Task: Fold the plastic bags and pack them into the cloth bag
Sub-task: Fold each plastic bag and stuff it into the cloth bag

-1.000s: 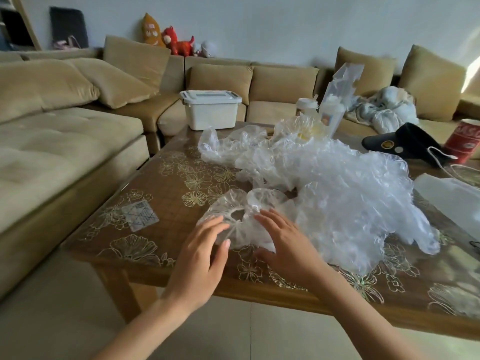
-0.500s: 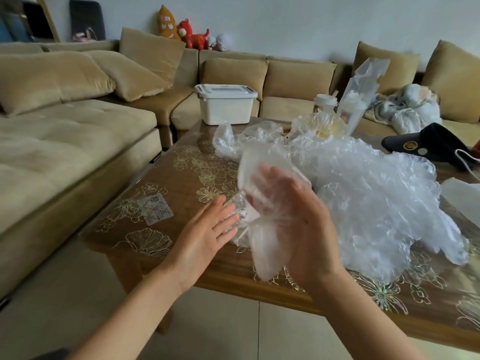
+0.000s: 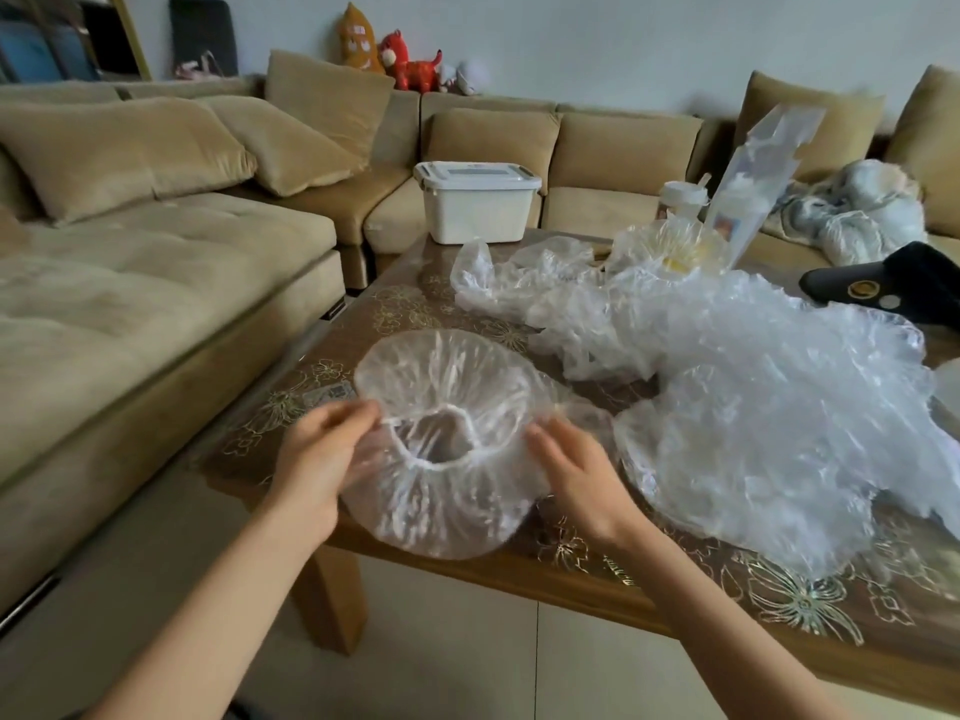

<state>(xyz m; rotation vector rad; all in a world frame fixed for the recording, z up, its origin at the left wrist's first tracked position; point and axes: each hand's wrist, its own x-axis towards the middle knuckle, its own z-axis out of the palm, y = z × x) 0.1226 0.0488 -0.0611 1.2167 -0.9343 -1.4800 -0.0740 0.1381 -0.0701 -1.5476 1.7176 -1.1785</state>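
Clear plastic bag (image 3: 441, 366), open-mouthed

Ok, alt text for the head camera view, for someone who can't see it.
A left hand and right hand hold an elastic-rimmed clear plastic bag by its gathered opening over the near edge of a flower-patterned wooden table. A pile of crumpled clear plastic bags lies to its right; a white lidded box and beige sofa sit behind.

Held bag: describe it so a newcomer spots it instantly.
Find the flower-patterned wooden table, near left corner. There the left hand and right hand hold one clear plastic bag. Unlike the crumpled pile to its right, it is spread round, showing a gathered ring mouth.
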